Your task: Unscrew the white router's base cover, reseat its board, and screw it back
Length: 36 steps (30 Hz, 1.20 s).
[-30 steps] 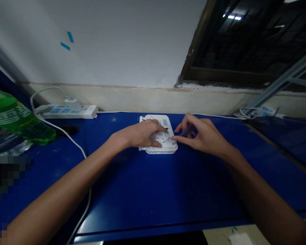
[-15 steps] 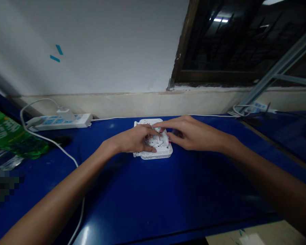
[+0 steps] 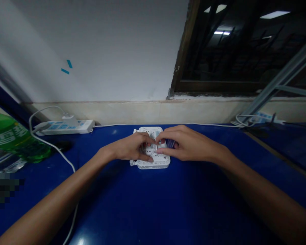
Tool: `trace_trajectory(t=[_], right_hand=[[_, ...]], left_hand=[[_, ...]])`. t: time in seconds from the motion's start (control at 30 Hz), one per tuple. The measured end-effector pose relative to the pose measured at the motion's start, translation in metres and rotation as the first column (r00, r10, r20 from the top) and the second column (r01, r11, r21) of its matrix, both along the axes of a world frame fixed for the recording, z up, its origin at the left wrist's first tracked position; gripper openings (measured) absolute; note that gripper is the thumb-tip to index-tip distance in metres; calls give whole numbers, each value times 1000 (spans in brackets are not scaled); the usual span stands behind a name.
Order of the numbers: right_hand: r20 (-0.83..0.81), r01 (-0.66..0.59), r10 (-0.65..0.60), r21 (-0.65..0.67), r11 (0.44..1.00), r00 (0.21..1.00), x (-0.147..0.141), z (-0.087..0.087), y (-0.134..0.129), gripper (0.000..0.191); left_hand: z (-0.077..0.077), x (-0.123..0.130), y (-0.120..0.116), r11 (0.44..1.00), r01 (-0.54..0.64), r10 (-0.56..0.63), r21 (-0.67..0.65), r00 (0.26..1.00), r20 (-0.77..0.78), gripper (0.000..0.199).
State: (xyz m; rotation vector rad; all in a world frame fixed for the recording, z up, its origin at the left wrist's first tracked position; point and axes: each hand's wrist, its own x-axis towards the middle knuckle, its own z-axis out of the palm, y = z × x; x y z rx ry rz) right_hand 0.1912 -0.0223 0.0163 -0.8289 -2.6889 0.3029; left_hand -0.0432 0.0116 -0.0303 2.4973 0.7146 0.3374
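A white router (image 3: pixel 155 164) lies flat on the blue table, its vented face with a printed label turned up and antenna joints along its left edge. My left hand (image 3: pixel 131 146) rests over its left half, thumb and fingers curved and pressing on that face. From the right, my right hand (image 3: pixel 187 143) reaches over the router, its thumb and forefinger bent close together on the vented face near the left fingertips. Whatever lies between the right fingers is too small or hidden to make out. The fingers cover the middle of the router.
A white power strip (image 3: pixel 66 127) with a plugged-in adapter stands by the wall at left, its white cable (image 3: pixel 63 154) running toward me. Beside it lies a green bottle (image 3: pixel 15 136). Another power strip (image 3: pixel 264 118) sits at far right near a metal frame (image 3: pixel 277 81).
My view has tilted up slightly, so the scene sits lower. The right thumb and forefinger have moved left over the router and closer together. My left hand stays on the router.
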Motion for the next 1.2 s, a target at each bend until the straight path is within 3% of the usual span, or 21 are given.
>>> trace_trajectory(t=[0.07, 0.2, 0.33, 0.53, 0.83, 1.03, 1.2], right_hand=[[-2, -20, 19, -15, 1000, 1000, 1, 0, 1, 17], [-39, -41, 41, 2, 999, 998, 2, 1, -2, 35], [5, -5, 5, 28, 1000, 1000, 1, 2, -2, 23], [28, 1, 0, -60, 998, 1000, 3, -1, 5, 29], [22, -19, 21, -105, 994, 1000, 6, -1, 7, 32], [-90, 45, -57, -129, 991, 994, 19, 12, 11, 32], [-217, 74, -116, -194, 978, 969, 34, 18, 16, 35]], left_hand=[[2, 1, 0, 1000, 0, 0, -15, 1000, -4, 37], [4, 2, -1, 1000, -16, 16, -6, 1000, -15, 42], [4, 2, 0, 1000, -10, 10, -11, 1000, -18, 44], [0, 0, 1, 1000, -15, 15, -2, 1000, -13, 52], [4, 0, 2, 1000, -1, 1, -18, 1000, 2, 40], [2, -5, 5, 998, -37, 38, -60, 999, 17, 54], [1, 3, -2, 994, -55, 64, -95, 994, 88, 51]])
